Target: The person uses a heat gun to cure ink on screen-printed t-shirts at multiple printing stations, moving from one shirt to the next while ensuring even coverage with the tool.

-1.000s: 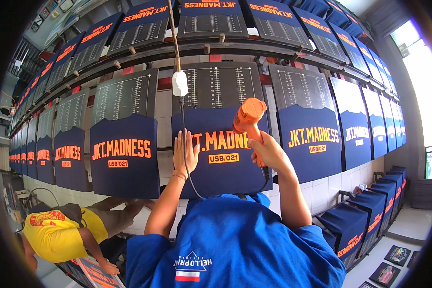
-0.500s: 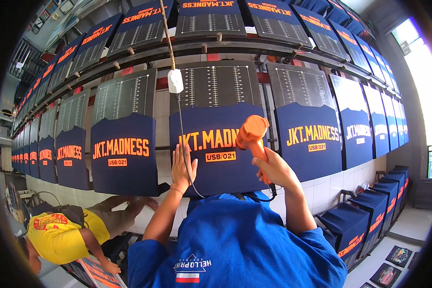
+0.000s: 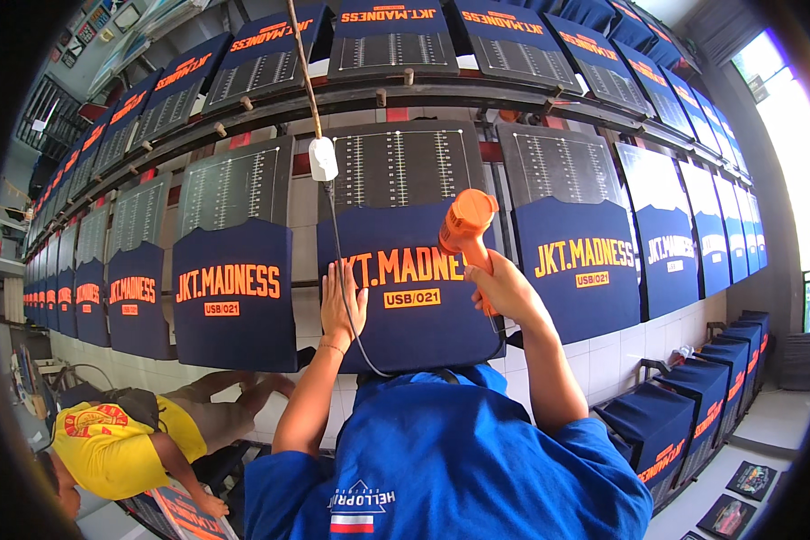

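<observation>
An orange hair dryer [image 3: 467, 221] is in my right hand [image 3: 506, 295], whose fingers wrap round its handle. The dryer's head is over the right part of the orange lettering on a navy T-shirt [image 3: 405, 337]. This shirt is stretched over a dark board [image 3: 400, 166] with white ruler marks. Flat against the shirt's left side, beside the first letters, lies my left hand [image 3: 344, 310], fingers stretched out. A dark cord [image 3: 337, 220] hangs from a white socket block [image 3: 322, 159] and passes by my left hand.
Rows of boards with similar navy shirts stand on both sides, such as a left one [image 3: 234, 324] and a right one [image 3: 576, 310]. Another row sits beyond a dark rail [image 3: 472, 85]. At lower left a person in a yellow shirt [image 3: 108, 450] bends over a print.
My right hand has moved the hair dryer slightly farther away and to the left over the lettering. My left hand stays flat on the shirt. The yellow-shirted person has shifted slightly.
</observation>
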A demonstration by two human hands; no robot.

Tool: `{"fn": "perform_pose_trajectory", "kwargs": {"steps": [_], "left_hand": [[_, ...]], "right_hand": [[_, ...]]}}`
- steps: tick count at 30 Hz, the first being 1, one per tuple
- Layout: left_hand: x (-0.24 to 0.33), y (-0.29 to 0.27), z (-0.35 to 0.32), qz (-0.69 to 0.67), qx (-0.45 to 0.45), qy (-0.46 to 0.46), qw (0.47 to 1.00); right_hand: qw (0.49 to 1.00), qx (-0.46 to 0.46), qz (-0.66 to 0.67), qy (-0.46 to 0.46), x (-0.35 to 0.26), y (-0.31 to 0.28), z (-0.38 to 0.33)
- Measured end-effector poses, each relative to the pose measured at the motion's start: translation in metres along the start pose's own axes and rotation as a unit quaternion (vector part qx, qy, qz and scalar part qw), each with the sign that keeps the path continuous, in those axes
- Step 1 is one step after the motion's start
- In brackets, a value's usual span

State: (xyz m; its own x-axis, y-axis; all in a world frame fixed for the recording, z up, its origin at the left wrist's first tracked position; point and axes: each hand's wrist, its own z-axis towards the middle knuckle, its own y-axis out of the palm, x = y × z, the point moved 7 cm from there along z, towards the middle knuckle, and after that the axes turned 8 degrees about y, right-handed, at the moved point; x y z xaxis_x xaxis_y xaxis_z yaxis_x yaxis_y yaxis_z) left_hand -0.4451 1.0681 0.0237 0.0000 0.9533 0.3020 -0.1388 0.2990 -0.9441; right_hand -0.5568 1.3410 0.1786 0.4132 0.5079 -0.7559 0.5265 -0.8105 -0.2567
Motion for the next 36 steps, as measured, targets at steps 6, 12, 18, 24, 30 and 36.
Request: {"fn": "perform_pose_trajectory", "kwargs": {"steps": [6, 12, 18, 24, 30, 36], "left_hand": [[0.009, 0.0, -0.029, -0.005, 0.019, 0.024, 1.0], [0.015, -0.001, -0.053, -0.012, -0.012, 0.007, 1.0], [0.017, -0.005, -0.058, -0.008, -0.023, -0.01, 1.0], [0.011, -0.004, -0.042, -0.004, -0.009, 0.011, 1.0], [-0.004, -0.002, -0.006, 0.017, 0.02, 0.043, 0.999], [-0.01, -0.006, 0.036, 0.029, 0.013, 0.046, 0.998]], "right_hand": [[0.999, 0.018, 0.032, 0.016, 0.017, -0.017, -0.007], [0.999, 0.028, 0.027, 0.038, 0.009, -0.025, -0.015], [0.999, 0.004, 0.046, -0.004, -0.003, -0.018, -0.003], [0.999, -0.021, 0.022, 0.023, -0.002, -0.015, -0.003], [0.999, -0.022, 0.032, 0.031, 0.011, -0.012, -0.02], [0.996, -0.036, -0.01, 0.075, 0.018, -0.011, -0.04]]}}
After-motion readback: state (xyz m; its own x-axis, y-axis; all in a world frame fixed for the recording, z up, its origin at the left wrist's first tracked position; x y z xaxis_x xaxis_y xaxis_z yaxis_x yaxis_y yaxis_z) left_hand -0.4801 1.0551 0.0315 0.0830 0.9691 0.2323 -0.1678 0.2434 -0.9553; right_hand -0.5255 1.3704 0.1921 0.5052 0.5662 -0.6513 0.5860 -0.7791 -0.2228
